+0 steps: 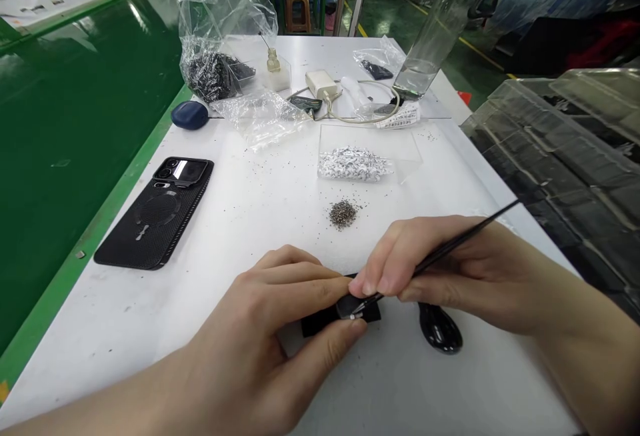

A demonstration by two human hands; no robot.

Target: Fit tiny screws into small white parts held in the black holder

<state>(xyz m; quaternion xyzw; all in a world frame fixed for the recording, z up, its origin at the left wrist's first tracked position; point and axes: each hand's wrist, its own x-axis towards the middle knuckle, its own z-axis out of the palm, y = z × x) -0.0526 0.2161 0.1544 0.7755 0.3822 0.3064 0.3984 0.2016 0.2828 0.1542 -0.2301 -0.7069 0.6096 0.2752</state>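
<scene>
My left hand (280, 316) is closed on a small black part (347, 305), its thumb and forefinger at the part's edges. Beneath that part lies a flat black block (314, 324) on the white table. In a pinch, my right hand (445, 263) grips slim black tweezers (463, 235) that slant down to the left. Their tip touches or nearly touches a tiny white piece (355, 316) at the near edge of the black part, close to my left thumb. A glossy black rounded object (441, 331) rests just below my right hand, partly covered by it.
Ahead sit a pile of tiny metal parts (343, 214) and a clear tray (404, 149) of white bits. A black phone (155, 216) lies left, a clear bottle (433, 43) stands back right. Plastic bags (220, 16) and a small glass vial (273, 61) are behind; plastic bins (565, 149) flank the right.
</scene>
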